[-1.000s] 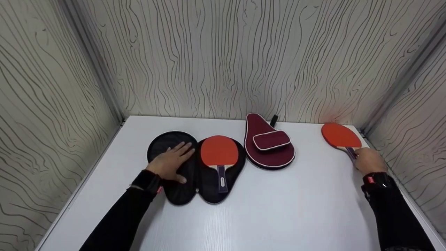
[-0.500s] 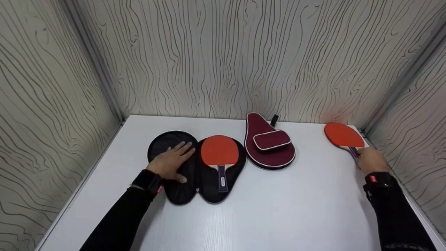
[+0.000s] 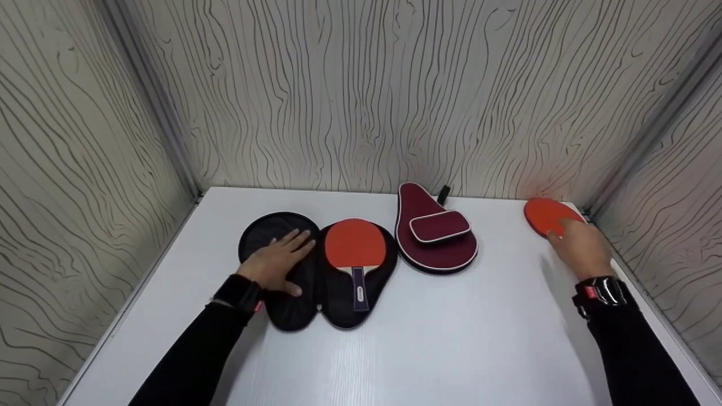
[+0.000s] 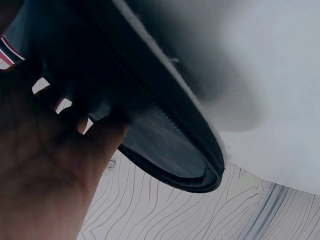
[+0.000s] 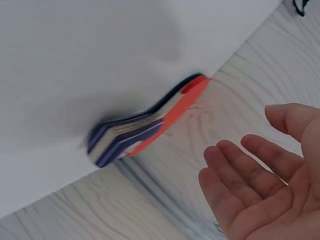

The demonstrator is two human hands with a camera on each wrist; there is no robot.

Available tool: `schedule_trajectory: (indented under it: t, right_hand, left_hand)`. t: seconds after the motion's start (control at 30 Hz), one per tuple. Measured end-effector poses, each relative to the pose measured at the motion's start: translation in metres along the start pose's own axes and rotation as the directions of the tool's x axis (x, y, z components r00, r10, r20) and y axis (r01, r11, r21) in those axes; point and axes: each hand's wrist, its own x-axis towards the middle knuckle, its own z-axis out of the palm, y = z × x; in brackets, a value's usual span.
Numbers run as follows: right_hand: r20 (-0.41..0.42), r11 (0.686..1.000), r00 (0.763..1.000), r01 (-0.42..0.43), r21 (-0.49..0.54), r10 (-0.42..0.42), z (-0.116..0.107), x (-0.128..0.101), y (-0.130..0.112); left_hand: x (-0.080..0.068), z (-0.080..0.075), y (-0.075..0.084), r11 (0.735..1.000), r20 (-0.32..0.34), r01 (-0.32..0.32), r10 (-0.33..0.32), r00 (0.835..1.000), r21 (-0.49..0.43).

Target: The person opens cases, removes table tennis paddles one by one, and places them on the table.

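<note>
My left hand [image 3: 275, 265] rests with spread fingers on the left half of an unfolded black paddle case [image 3: 290, 316]. On the case's right half lies a red table tennis paddle [image 3: 355, 245], its dark purple handle toward me. At the far right of the table, a second red paddle [image 3: 546, 214] lies flat near the corner. Over its handle is my right hand [image 3: 586, 249], which hides that handle in the head view. In the right wrist view the striped handle [image 5: 125, 135] shows plainly, apart from the loosely bent fingers.
A burgundy paddle case [image 3: 443, 256] with white piping and a small front pouch [image 3: 440, 225] lies right of the black case. Its black strap [image 3: 444, 195] points to the back wall. Patterned panels [image 3: 361, 101] enclose the white table [image 3: 451, 344] at the back and sides.
My right hand has let go of the far-right paddle's handle and moved slightly up and left over it. That paddle shifted a little right earlier. The left hand stays put.
</note>
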Motion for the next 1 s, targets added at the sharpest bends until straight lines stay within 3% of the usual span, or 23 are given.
schedule_trajectory:
  t: [0.33, 0.77, 1.0]
  right_hand:
    - [0.006, 0.992, 0.993, 0.12, 0.043, -0.12, -0.001, -0.001, -0.06]
    - [0.079, 0.965, 0.962, 0.261, 0.01, -0.261, 0.012, -0.016, -0.128]
    - [0.097, 0.943, 0.938, 0.327, 0.061, -0.331, 0.021, -0.026, -0.158]
  left_hand:
    - [-0.003, -0.003, 0.002, 1.0, 0.002, -0.01, 0.01, 1.0, -0.004]
    - [0.0, -0.004, 0.002, 1.0, 0.022, 0.008, -0.009, 1.0, 0.01]
    - [0.002, -0.003, 0.002, 1.0, 0.028, 0.009, -0.009, 1.0, 0.028]
